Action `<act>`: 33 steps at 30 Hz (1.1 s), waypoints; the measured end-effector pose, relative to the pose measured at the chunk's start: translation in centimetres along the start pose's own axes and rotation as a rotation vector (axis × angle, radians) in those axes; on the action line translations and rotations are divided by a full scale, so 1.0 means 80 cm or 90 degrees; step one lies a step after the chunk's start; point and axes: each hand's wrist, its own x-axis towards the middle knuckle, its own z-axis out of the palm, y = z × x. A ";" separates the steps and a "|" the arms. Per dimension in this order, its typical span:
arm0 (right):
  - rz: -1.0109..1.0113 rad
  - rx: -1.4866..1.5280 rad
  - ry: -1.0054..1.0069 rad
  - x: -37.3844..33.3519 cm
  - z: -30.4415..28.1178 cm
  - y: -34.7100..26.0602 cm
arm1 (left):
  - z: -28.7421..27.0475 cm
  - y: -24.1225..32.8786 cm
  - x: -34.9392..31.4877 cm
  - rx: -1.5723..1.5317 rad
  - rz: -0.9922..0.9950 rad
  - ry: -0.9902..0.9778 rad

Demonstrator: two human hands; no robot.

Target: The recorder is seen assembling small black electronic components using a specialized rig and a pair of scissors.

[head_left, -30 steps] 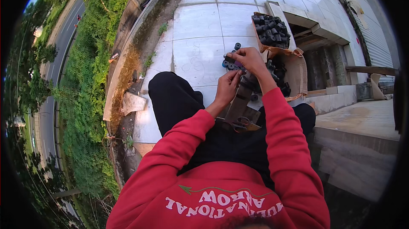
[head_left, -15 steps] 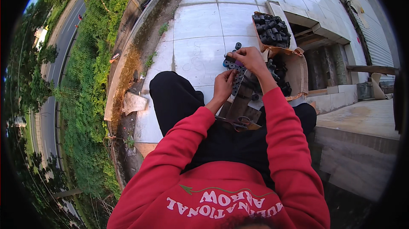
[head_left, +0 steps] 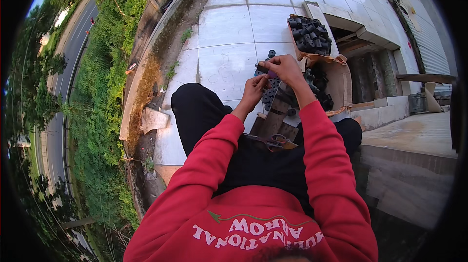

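My right hand [head_left: 286, 69] pinches a small dark cylindrical piece [head_left: 262, 69] between thumb and fingers. Close below it, the fingers of my left hand [head_left: 254, 91] are pressed together near the same piece. What they hold, if anything, is too small to make out. Several black rollers [head_left: 267, 97] with centre holes lie on the tiles under and beside my hands. Between my legs a narrow flat-topped block [head_left: 274, 119] points away from me. A pair of scissors [head_left: 278, 140] rests at its near end, by my lap.
Beyond my right hand stands a carton heaped with black cylinders [head_left: 310, 38]. Nearer is an open cardboard box [head_left: 342, 84] holding more black pieces. White floor tiles [head_left: 222, 26] spread ahead. A low mossy wall [head_left: 139, 94] runs along the left, and a tiled opening [head_left: 365, 74] lies right.
My left hand has risen slightly, away from the rollers and up toward the piece in my right hand. My right hand has hardly moved. More of the block and scissors shows.
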 end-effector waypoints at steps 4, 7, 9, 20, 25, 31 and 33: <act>-0.040 -0.020 -0.004 -0.005 0.000 -0.004 | -0.013 -0.001 0.018 0.022 0.025 -0.005; -0.047 -0.037 -0.004 -0.008 -0.003 -0.003 | -0.013 -0.002 0.022 0.005 0.034 -0.030; -0.045 -0.048 -0.006 -0.008 -0.001 -0.009 | -0.019 -0.007 0.023 0.036 0.045 -0.022; -0.064 0.016 -0.042 -0.004 -0.004 -0.002 | -0.016 -0.008 0.027 0.020 0.050 -0.010; -0.053 0.077 -0.081 -0.001 -0.010 -0.005 | -0.025 -0.019 0.039 0.004 0.081 -0.020; -0.047 0.011 -0.098 0.016 -0.012 -0.003 | -0.058 -0.007 0.078 0.108 0.096 -0.119; -0.028 0.008 -0.105 0.016 -0.015 0.005 | -0.054 0.014 0.088 0.148 0.092 -0.165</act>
